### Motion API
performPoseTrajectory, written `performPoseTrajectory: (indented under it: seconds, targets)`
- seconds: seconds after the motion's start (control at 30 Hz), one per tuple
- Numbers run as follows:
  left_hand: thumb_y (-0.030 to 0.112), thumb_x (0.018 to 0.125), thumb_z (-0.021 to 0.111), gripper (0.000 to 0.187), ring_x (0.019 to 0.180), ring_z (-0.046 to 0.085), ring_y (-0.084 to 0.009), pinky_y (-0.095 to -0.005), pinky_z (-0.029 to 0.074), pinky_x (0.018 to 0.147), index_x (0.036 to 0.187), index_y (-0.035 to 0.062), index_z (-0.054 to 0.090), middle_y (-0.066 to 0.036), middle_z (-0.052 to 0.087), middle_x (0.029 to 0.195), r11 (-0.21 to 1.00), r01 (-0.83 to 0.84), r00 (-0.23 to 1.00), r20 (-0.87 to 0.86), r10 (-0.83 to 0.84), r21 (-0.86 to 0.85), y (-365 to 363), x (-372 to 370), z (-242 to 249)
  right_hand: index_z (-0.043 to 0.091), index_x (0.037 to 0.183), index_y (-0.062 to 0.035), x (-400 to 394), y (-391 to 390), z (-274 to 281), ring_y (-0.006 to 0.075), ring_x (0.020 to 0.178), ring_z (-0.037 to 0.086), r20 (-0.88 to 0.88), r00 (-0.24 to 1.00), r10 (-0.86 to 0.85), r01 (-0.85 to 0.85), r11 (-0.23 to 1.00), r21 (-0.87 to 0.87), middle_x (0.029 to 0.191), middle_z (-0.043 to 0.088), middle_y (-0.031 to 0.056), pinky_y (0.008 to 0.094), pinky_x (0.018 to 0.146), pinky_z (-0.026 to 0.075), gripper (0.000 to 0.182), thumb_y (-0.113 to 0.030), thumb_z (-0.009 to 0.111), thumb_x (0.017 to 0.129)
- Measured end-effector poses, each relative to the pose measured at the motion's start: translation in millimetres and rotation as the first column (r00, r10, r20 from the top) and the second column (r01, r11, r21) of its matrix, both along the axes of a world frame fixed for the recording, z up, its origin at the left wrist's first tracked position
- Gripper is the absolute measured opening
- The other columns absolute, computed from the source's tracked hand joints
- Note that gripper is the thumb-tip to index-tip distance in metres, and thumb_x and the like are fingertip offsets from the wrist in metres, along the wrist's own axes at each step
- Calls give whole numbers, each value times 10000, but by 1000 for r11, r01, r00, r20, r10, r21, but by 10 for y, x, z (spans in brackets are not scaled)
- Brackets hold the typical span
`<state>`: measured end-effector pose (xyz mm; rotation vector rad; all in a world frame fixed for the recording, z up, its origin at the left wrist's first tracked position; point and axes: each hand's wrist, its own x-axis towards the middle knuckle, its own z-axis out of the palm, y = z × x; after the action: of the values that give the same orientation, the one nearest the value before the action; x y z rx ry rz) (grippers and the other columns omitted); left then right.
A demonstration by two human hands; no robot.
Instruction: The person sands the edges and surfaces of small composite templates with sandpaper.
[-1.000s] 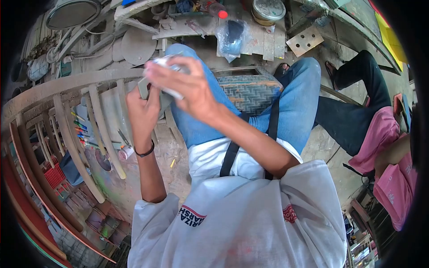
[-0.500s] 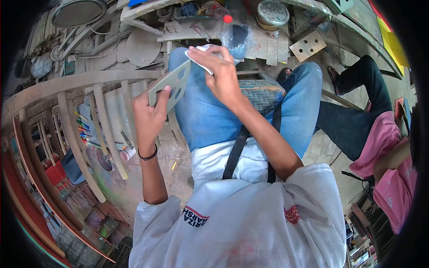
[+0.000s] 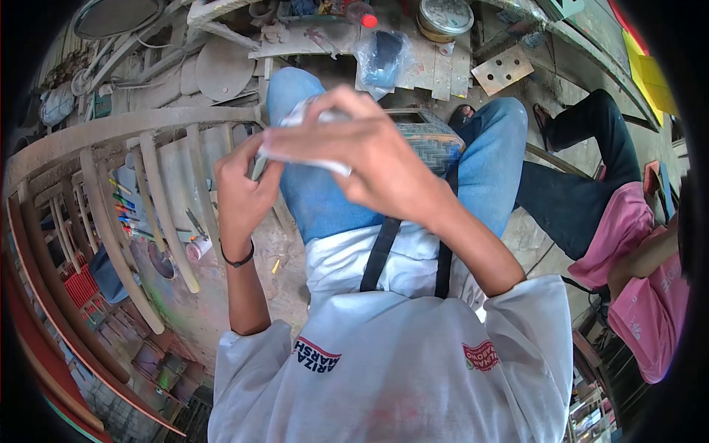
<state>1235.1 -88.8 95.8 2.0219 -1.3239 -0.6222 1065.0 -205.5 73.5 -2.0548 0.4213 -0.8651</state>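
Observation:
My left hand [image 3: 247,181] grips a flat grey plate [image 3: 259,164] between thumb and fingers; most of the plate is hidden, and only its edge shows. My right hand [image 3: 362,151], blurred by motion, is closed on a white cloth [image 3: 325,164] that shows below and behind its fingers. The fingertips of my right hand are at the plate, close to my left hand. Both hands are above my thigh in blue jeans [image 3: 325,203].
A slatted wooden frame [image 3: 118,125] stands at the left. Ahead are a plastic-wrapped dark object [image 3: 385,60], a red-capped bottle [image 3: 362,13], a round tub [image 3: 444,18] and a plate with holes [image 3: 502,71]. A person in pink [image 3: 628,244] sits at the right.
My right hand has moved down and left with the cloth, closer to my left hand. The plate, whose holes showed before, is now mostly hidden.

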Motion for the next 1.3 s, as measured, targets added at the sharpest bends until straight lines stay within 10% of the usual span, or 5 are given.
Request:
performPoseTrajectory:
  seconds: [0.2,0.37,0.5,1.17,1.3]
  targets:
    - [37,808,679,246,918,711,-302,-351,533,812,1047,-21,661,-174,715,968,992,112,991,-62,-115,-49,4,-145,-22,734,1130,-110,-254,-457,-388,261,925,594,-439,898,25,-82,990,-111,1139,724,27,376,858,534,575,154,566,647]
    - [23,761,699,372,935,688,-359,-391,531,826,1107,-13,565,-167,716,991,980,183,983,-19,-185,-71,-18,-163,-26,722,1161,-107,-308,-126,267,260,970,602,-14,943,332,-330,942,63,1147,724,19,384,910,498,607,147,560,633]
    - [29,759,694,435,939,673,-381,-406,523,830,1150,-6,506,-172,717,1009,958,277,959,83,-270,-78,9,-196,-69,719,1164,-107,-460,-443,-231,284,1014,606,-347,909,231,-263,964,-48,1169,712,20,384,914,502,640,162,545,610]
    - [31,707,718,473,890,640,-379,-437,505,813,1144,13,540,-156,706,1050,865,502,851,183,-492,-12,-18,-178,-50,709,1204,-159,-557,191,29,269,950,591,-112,927,358,-339,928,157,1199,705,2,410,900,490,550,69,645,708]
    - [17,710,709,460,905,650,-376,-429,509,827,1143,7,555,-154,711,1050,884,468,871,166,-461,2,-29,-136,-44,698,1223,-158,-522,-146,-797,249,1014,586,-308,949,70,-74,997,-1,1216,696,1,372,891,486,640,148,556,679]
